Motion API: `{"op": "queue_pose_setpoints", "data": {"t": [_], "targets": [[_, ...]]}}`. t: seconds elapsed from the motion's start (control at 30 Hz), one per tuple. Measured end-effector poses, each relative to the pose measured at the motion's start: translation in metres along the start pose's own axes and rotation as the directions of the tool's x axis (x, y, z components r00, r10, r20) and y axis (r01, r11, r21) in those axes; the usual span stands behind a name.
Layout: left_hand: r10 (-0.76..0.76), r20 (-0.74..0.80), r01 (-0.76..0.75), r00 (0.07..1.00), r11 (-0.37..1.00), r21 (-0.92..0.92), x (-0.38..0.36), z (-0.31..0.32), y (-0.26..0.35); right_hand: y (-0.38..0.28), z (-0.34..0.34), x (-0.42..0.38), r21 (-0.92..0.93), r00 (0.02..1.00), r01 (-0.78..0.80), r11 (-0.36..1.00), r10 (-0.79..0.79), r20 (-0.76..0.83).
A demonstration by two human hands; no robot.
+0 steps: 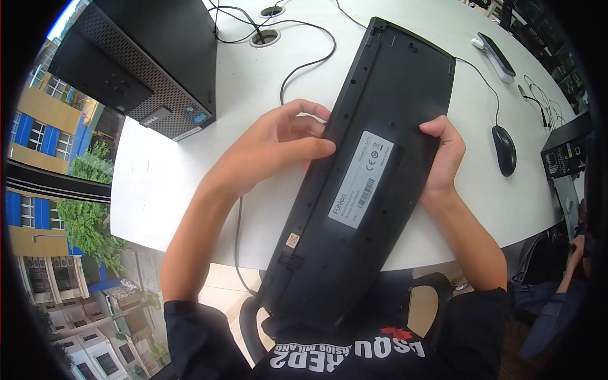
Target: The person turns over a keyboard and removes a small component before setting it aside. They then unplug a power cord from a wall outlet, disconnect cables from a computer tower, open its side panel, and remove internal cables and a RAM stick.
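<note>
A black keyboard (380,107) is held up tilted, its underside facing me and a white label (361,179) in the middle. My left hand (288,139) pinches the left long edge, with the thumb on the underside and the fingertips at or behind the rim. On the opposite edge, my right hand (442,158) grips with its thumb on the underside and its other fingers hidden behind. A small sticker (292,240) and a folded foot (290,262) show near the lower left corner. The keyboard's lower end hangs past the table edge, over my lap.
A black Dell computer tower (152,69) stands on the white table (253,82) at left. Cables run near the grommet hole (265,38). To the right lie a black mouse (504,151) and a phone on a stand (496,57). Another person's hand (576,247) shows at far right.
</note>
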State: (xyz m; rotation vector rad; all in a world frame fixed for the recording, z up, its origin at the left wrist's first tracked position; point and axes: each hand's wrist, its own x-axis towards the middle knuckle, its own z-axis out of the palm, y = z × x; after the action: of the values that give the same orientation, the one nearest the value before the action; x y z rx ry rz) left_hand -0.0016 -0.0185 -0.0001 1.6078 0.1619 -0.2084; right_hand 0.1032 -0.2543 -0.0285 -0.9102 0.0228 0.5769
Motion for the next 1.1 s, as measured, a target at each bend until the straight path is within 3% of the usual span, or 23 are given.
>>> {"op": "queue_pose_setpoints", "data": {"t": [0.37, 0.47, 0.6, 0.7, 0.83, 1.1], "targets": [[0.042, 0.054, -0.042, 0.998, 0.999, -0.009, -0.005, 0.001, 0.003, -0.006, -0.001, 0.005, 0.066, 0.998, 0.000, 0.998, 0.004, -0.061], [0.027, 0.023, -0.028, 0.999, 0.999, 0.041, -0.004, -0.004, 0.003, -0.025, -0.001, 0.008, 0.122, 0.994, 0.075, 0.990, -0.065, -0.084], [0.068, -0.054, -0.061, 0.996, 0.991, 0.121, -0.007, -0.013, 0.012, -0.046, -0.009, 0.020, 0.090, 0.912, 0.322, 0.943, -0.283, -0.298], [0.296, -0.152, -0.231, 0.943, 0.911, 0.341, -0.002, -0.024, 0.001, -0.054, -0.023, 0.032, 0.115, 0.864, 0.398, 0.910, -0.330, -0.380], [0.656, -0.071, -0.419, 0.751, 0.558, 0.716, -0.001, -0.018, 0.000, -0.053, -0.023, 0.035, 0.087, 0.815, 0.450, 0.889, -0.369, -0.447], [0.681, -0.098, -0.305, 0.725, 0.445, 0.842, 0.006, -0.010, -0.014, -0.045, -0.015, 0.028, 0.074, 0.837, 0.432, 0.899, -0.370, -0.402]]}}
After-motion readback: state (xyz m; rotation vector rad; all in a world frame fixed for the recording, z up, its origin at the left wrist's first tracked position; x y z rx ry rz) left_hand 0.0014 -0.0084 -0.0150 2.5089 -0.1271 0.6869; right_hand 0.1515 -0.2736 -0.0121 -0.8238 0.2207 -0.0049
